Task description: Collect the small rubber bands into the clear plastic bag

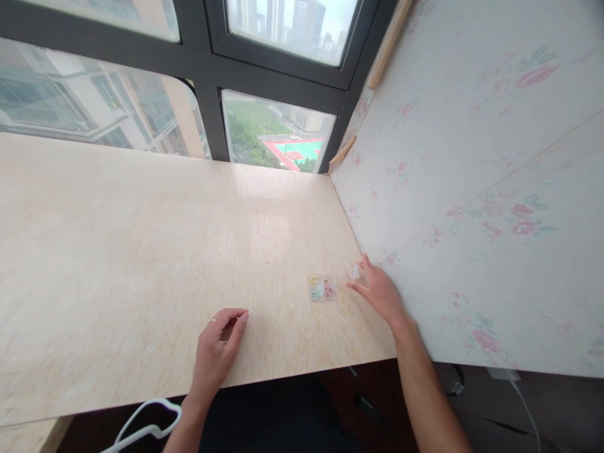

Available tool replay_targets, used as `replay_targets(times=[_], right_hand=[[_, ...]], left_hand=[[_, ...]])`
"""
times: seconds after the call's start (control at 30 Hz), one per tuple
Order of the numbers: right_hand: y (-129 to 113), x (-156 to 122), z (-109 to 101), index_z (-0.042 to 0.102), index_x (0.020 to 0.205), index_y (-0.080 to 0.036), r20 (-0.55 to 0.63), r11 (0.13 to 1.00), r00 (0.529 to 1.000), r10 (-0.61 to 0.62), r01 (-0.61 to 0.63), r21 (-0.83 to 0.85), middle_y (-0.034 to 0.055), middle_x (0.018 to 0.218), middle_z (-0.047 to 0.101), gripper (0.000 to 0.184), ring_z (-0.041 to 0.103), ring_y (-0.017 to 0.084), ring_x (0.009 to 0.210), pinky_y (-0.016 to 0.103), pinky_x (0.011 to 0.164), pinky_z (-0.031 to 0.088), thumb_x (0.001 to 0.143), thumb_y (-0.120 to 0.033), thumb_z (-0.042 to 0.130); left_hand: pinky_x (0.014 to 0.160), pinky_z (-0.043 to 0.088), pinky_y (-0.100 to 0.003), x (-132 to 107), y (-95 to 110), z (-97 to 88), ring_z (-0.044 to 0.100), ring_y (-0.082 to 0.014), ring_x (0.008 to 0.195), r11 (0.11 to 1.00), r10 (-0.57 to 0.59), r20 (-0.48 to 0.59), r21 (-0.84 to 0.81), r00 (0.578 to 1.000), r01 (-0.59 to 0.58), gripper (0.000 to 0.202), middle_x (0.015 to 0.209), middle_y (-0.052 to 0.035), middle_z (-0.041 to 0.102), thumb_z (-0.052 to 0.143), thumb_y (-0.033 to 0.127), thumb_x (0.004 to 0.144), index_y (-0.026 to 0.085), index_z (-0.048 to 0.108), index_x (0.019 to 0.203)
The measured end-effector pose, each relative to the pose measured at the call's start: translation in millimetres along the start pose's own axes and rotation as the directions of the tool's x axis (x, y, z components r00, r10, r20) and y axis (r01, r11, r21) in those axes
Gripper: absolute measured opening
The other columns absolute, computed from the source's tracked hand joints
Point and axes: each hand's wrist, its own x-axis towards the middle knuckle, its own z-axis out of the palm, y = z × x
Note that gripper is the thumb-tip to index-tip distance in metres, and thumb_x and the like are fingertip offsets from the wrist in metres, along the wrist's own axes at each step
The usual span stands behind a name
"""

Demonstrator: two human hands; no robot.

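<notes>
My right hand is by the wall at the counter's right end. Its thumb and fingers curve round a small clear plastic container with something white in it; glare blurs its outline. Just left of that lies a clear compartment box holding small yellow, green, white and pink rings or bands. My left hand rests near the front edge of the counter, thumb and forefinger pinched together. Whatever may be between those fingertips is too small to make out.
The beige marbled countertop runs along a dark-framed window. A flower-patterned wall bounds the right side. Below the front edge, a white curved frame stands at lower left, and a white cable hangs at lower right.
</notes>
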Motion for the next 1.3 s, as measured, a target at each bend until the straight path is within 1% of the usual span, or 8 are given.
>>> replay_targets(times=[0.1, 0.17, 0.27, 0.37, 0.57, 1.03, 1.2, 1.3], right_hand=[[-19.2, -4.6, -13.0, 0.026, 0.15, -0.022, -0.036, 0.995, 0.999, -0.039, 0.042, 0.095, 0.013, 0.126, 0.062, 0.082, 0.056, 0.03, 0.117, 0.05, 0.096, 0.045, 0.083, -0.052, 0.063], [-34.1, -3.3, -18.7, 0.026, 0.149, -0.023, 0.011, 0.979, 0.989, -0.145, 0.142, 0.146, 0.0114, 0.129, 0.06, 0.079, 0.054, 0.028, 0.12, 0.049, 0.101, 0.043, 0.084, -0.051, 0.063], [-53.0, 4.6, -17.2, 0.029, 0.148, -0.027, 0.128, 0.938, 0.938, -0.321, 0.297, 0.176, 0.0088, 0.131, 0.059, 0.076, 0.053, 0.027, 0.122, 0.047, 0.102, 0.043, 0.084, -0.044, 0.067], [-62.7, 13.6, -7.1, 0.033, 0.145, -0.026, 0.208, 0.913, 0.89, -0.405, 0.382, 0.143, 0.0102, 0.129, 0.06, 0.075, 0.055, 0.028, 0.119, 0.049, 0.1, 0.045, 0.082, -0.038, 0.07], [-62.4, 17.3, 5.4, 0.041, 0.14, -0.023, 0.299, 0.901, 0.85, -0.433, 0.422, 0.104, 0.011, 0.117, 0.065, 0.069, 0.06, 0.028, 0.109, 0.046, 0.091, 0.049, 0.08, -0.034, 0.073], [-56.7, 13.3, 4.1, 0.049, 0.135, -0.023, 0.273, 0.907, 0.866, -0.42, 0.391, 0.157, 0.0115, 0.125, 0.063, 0.06, 0.058, 0.028, 0.115, 0.046, 0.097, 0.047, 0.081, -0.035, 0.072], [-54.1, 16.4, 6.3, 0.049, 0.136, -0.023, 0.289, 0.903, 0.856, -0.429, 0.396, 0.167, 0.0112, 0.127, 0.062, 0.061, 0.057, 0.028, 0.118, 0.046, 0.099, 0.046, 0.08, -0.033, 0.072], [-53.5, 17.3, 7.5, 0.054, 0.132, -0.026, 0.293, 0.893, 0.844, -0.449, 0.415, 0.175, 0.0088, 0.128, 0.062, 0.055, 0.056, 0.027, 0.119, 0.046, 0.101, 0.045, 0.08, -0.03, 0.072]], left_hand=[[0.073, 0.052, -0.031, 0.3, -0.3, 1.2, 0.065, -0.0197, 0.08, 1.0, 0.006, 0.006, -0.007, 1.0, -0.006, 0.027, 0.088, -0.0045, 0.069, 0.055, 0.045, 0.087, 0.021, 0.066, 0.087], [0.072, 0.052, -0.031, 0.4, -0.5, 1.9, 0.065, -0.0194, 0.079, 1.0, 0.011, 0.008, -0.009, 1.0, -0.011, 0.026, 0.088, -0.0045, 0.069, 0.055, 0.044, 0.087, 0.02, 0.066, 0.087], [0.07, 0.052, -0.03, 0.3, -0.4, 2.0, 0.065, -0.0192, 0.078, 1.0, 0.012, 0.009, -0.009, 1.0, -0.012, 0.026, 0.087, -0.0044, 0.069, 0.055, 0.044, 0.087, 0.02, 0.066, 0.086], [0.07, 0.052, -0.03, -0.4, 0.5, 1.3, 0.065, -0.0193, 0.077, 1.0, 0.004, 0.008, -0.015, 1.0, -0.003, 0.026, 0.087, -0.0048, 0.069, 0.055, 0.044, 0.087, 0.02, 0.066, 0.087], [0.07, 0.052, -0.03, -0.5, 2.2, 1.5, 0.065, -0.0193, 0.077, 1.0, 0.013, -0.006, -0.011, 1.0, -0.014, 0.026, 0.086, -0.0053, 0.07, 0.054, 0.043, 0.087, 0.02, 0.067, 0.086], [0.07, 0.052, -0.031, 0.2, 1.8, 2.4, 0.065, -0.0192, 0.076, 1.0, 0.0, 0.002, -0.009, 1.0, 0.0, 0.027, 0.085, -0.0057, 0.07, 0.054, 0.044, 0.086, 0.02, 0.067, 0.086], [0.069, 0.052, -0.031, 0.3, 2.8, 2.0, 0.065, -0.0194, 0.075, 1.0, -0.001, 0.001, 0.004, 1.0, 0.001, 0.028, 0.085, -0.0058, 0.07, 0.054, 0.044, 0.086, 0.02, 0.067, 0.086], [0.069, 0.052, -0.03, 0.6, 2.8, 2.4, 0.065, -0.0193, 0.075, 1.0, 0.001, 0.008, 0.007, 1.0, -0.001, 0.027, 0.085, -0.0055, 0.07, 0.054, 0.044, 0.087, 0.02, 0.067, 0.086]])
